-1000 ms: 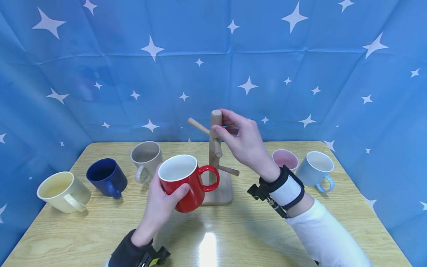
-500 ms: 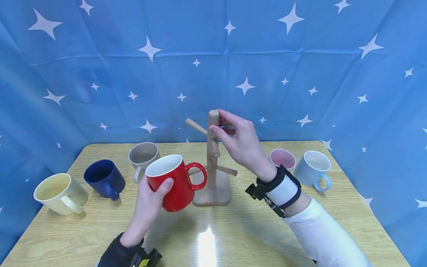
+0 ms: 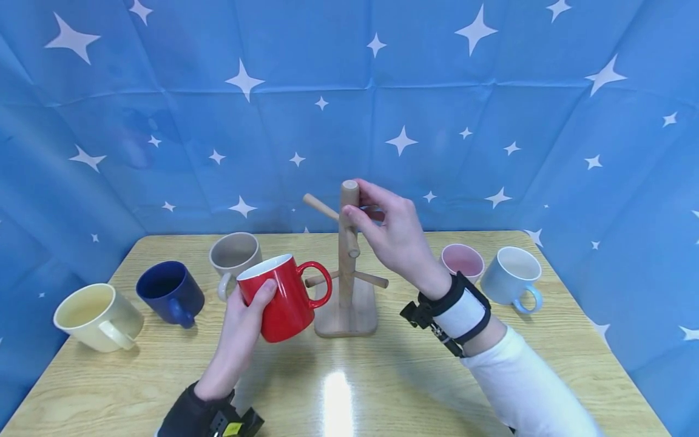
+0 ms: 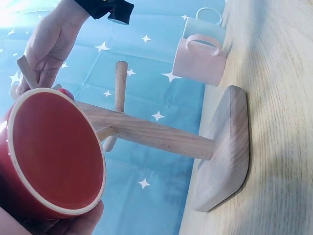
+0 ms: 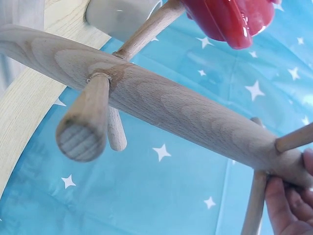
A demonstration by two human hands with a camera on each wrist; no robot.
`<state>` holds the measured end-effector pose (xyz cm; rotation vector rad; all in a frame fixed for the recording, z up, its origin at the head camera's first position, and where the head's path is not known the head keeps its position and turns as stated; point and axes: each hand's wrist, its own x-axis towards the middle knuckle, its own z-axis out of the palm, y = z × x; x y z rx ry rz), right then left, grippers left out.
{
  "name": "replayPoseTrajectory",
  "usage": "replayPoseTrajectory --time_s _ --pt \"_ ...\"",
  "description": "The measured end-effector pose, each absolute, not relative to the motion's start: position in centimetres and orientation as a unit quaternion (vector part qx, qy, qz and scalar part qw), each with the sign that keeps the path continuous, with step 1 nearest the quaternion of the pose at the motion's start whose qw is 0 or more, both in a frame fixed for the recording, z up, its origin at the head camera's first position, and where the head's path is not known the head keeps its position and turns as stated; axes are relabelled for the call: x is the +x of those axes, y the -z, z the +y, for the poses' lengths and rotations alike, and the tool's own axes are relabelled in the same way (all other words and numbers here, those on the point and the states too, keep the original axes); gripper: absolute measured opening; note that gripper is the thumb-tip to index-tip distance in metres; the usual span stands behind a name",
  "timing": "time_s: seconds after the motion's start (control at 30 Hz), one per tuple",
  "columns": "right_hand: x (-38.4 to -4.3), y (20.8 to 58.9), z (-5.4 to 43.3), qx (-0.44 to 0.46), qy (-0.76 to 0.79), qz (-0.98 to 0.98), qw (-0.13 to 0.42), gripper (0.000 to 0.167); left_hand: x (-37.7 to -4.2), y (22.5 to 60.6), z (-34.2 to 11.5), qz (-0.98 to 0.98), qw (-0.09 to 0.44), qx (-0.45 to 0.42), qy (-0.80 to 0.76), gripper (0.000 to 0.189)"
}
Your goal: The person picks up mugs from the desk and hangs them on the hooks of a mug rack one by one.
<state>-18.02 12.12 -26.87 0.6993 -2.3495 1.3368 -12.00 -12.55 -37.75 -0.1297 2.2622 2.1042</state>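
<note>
In the head view my left hand (image 3: pixel 246 315) grips a red mug (image 3: pixel 286 303) by its body, thumb on the near side. The mug is raised and tilted, white inside, its handle pointing right at a lower peg (image 3: pixel 321 279) of the wooden mug tree (image 3: pixel 347 261). My right hand (image 3: pixel 398 237) holds the top of the tree's post between thumb and fingers. The left wrist view faces the red underside of the mug (image 4: pixel 58 152). In the right wrist view the mug (image 5: pixel 230 19) overlaps the end of a peg (image 5: pixel 151 29).
On the left of the table stand a cream mug (image 3: pixel 104 318), a navy mug (image 3: pixel 170 294) and a grey-beige mug (image 3: pixel 236 255). A pink mug (image 3: pixel 463 262) and a light blue mug (image 3: pixel 510 279) are on the right. A blue starry cloth (image 3: pixel 349 121) hangs behind.
My left hand has drawn the red mug left, uncovering the tree's lower left peg, and tipped it so less of its inside shows. The right hand keeps its hold on the post.
</note>
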Motion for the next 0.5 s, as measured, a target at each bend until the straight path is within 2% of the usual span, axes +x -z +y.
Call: replayPoseTrajectory --time_s 0.5 --pt "-17.99 26.90 12.09 0.243 -0.469 -0.830 0.177 0.039 -12.65 38.35 -12.54 0.725 0.056 -0.071 -0.682 0.058"
